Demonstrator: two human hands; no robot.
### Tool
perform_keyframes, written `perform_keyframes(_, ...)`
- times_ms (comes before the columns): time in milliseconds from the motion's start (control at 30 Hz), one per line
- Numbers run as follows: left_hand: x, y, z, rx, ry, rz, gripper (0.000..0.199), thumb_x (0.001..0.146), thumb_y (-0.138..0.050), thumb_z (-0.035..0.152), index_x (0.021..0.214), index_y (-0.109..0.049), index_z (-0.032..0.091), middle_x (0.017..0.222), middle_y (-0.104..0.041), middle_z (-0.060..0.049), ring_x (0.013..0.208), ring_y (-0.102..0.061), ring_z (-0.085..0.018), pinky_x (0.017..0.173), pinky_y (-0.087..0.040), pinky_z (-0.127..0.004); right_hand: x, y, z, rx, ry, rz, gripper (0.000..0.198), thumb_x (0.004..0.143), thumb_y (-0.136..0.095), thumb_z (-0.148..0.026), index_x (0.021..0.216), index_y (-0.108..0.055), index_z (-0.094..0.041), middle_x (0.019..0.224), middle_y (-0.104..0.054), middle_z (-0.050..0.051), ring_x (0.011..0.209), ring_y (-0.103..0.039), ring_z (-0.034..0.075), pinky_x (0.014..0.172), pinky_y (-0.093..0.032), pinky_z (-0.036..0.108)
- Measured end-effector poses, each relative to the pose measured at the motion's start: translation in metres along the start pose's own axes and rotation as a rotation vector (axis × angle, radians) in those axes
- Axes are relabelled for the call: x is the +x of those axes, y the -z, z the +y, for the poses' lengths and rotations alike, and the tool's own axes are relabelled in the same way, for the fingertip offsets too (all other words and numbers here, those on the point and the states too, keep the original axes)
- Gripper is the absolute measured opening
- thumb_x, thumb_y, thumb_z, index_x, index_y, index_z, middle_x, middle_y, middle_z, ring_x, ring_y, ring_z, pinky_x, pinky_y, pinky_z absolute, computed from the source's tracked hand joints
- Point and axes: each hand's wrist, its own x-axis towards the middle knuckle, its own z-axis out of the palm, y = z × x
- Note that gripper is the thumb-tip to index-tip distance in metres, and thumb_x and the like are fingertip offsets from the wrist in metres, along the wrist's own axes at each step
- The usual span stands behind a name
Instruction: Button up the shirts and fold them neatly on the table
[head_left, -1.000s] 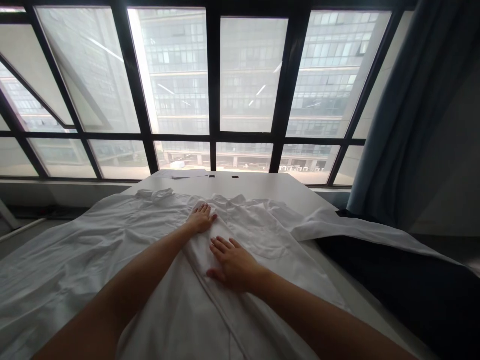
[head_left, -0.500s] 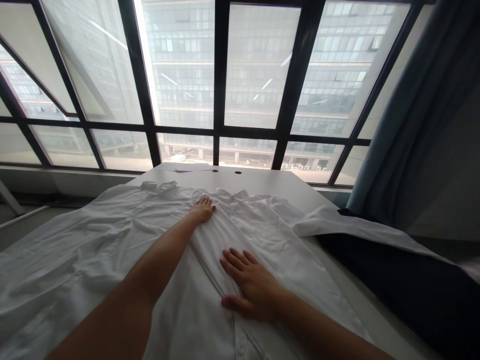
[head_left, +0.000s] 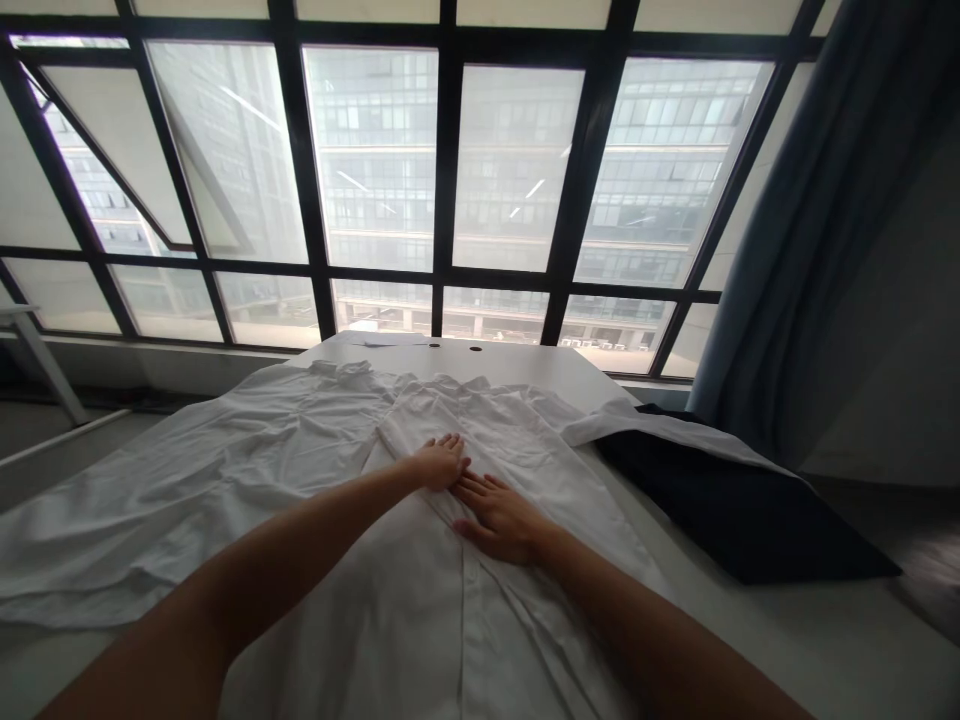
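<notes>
A white button-up shirt (head_left: 390, 610) lies spread over the table, its collar end toward the window and its button strip running toward me. My left hand (head_left: 441, 462) rests flat on the middle of the shirt front, fingers stretched out. Just to its right and nearer me, my right hand (head_left: 499, 522) lies flat on the cloth, its fingertips touching or overlapping the left hand. Folds run diagonally under both palms. One white sleeve (head_left: 675, 430) reaches out to the right across a dark cloth. More wrinkled white fabric (head_left: 247, 460) spreads out at the left.
The white table (head_left: 540, 362) ends near a black-framed window (head_left: 442, 180). White sheets (head_left: 382, 338) lie at its far edge beside two dark holes. Folded dark cloth (head_left: 720, 510) sits at the right, below a blue-grey curtain (head_left: 780, 260). A pale table leg (head_left: 52, 370) stands at far left.
My left hand has slid from near the collar down and right to meet my right hand. The right hand has shifted slightly away from me. The camera view has tilted upward.
</notes>
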Motion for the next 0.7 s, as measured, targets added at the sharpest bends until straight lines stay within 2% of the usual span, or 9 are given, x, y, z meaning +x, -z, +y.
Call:
perform_keyframes(133, -0.053, -0.009, 0.007, -0.018, 0.021, 0.078, 0.060, 0.098, -0.026, 0.050, 0.149, -0.029, 0.020, 0.157, -0.021, -0.012, 0.146, -0.016, -0.023, 0.115, -0.017, -0.044, -0.011, -0.003, -0.001, -0.048, -0.104, -0.002, 0.067, 0.096, -0.026, -0.056, 0.151, -0.026, -0.018, 0.157, -0.023, 0.008, 0.145, -0.018, 0.023, 0.118, -0.014, 0.044)
perform_keyframes(300, -0.091, 0.003, -0.016, -0.002, 0.163, 0.064, 0.070, 0.095, -0.024, 0.057, 0.151, -0.024, 0.015, 0.158, -0.016, -0.012, 0.146, -0.014, -0.024, 0.116, -0.014, -0.043, -0.044, -0.002, 0.003, -0.089, -0.197, -0.026, 0.076, 0.092, -0.029, -0.065, 0.151, -0.028, -0.017, 0.157, -0.020, 0.010, 0.146, -0.016, 0.025, 0.118, -0.012, 0.045)
perform_keyframes(433, -0.096, 0.011, -0.040, 0.027, 0.357, 0.063, 0.068, 0.095, -0.022, 0.055, 0.150, -0.025, 0.015, 0.158, -0.016, -0.011, 0.146, -0.012, -0.025, 0.116, -0.011, -0.048, -0.080, -0.001, 0.000, -0.098, -0.202, -0.040, 0.079, 0.090, -0.031, -0.069, 0.151, -0.026, -0.020, 0.158, -0.018, 0.009, 0.146, -0.013, 0.026, 0.118, -0.009, 0.047)
perform_keyframes(533, -0.094, 0.017, -0.050, 0.022, 0.427, 0.062, 0.066, 0.096, -0.020, 0.052, 0.150, -0.025, 0.015, 0.158, -0.015, -0.011, 0.147, -0.011, -0.024, 0.115, -0.010, -0.051, -0.103, 0.003, -0.007, -0.104, -0.176, -0.067, 0.079, 0.089, -0.035, -0.069, 0.152, -0.023, -0.024, 0.158, -0.016, 0.007, 0.146, -0.011, 0.027, 0.118, -0.010, 0.047)
perform_keyframes(633, -0.088, 0.023, -0.041, 0.051, 0.461, 0.045, 0.062, 0.097, -0.020, 0.045, 0.150, -0.027, 0.013, 0.158, -0.016, -0.014, 0.146, -0.011, -0.026, 0.114, -0.008, -0.054, -0.110, 0.012, -0.013, -0.125, -0.166, -0.102, 0.080, 0.087, -0.039, -0.070, 0.151, -0.024, -0.026, 0.158, -0.019, 0.008, 0.145, -0.015, 0.028, 0.117, -0.011, 0.049)
perform_keyframes(700, -0.084, 0.024, -0.018, 0.067, 0.440, 0.030, 0.061, 0.097, -0.023, 0.043, 0.149, -0.029, 0.013, 0.157, -0.017, -0.015, 0.146, -0.013, -0.028, 0.114, -0.007, -0.054, -0.101, 0.018, -0.015, -0.156, -0.179, -0.106, 0.079, 0.086, -0.039, -0.071, 0.150, -0.031, -0.025, 0.156, -0.026, 0.010, 0.144, -0.022, 0.029, 0.117, -0.011, 0.050)
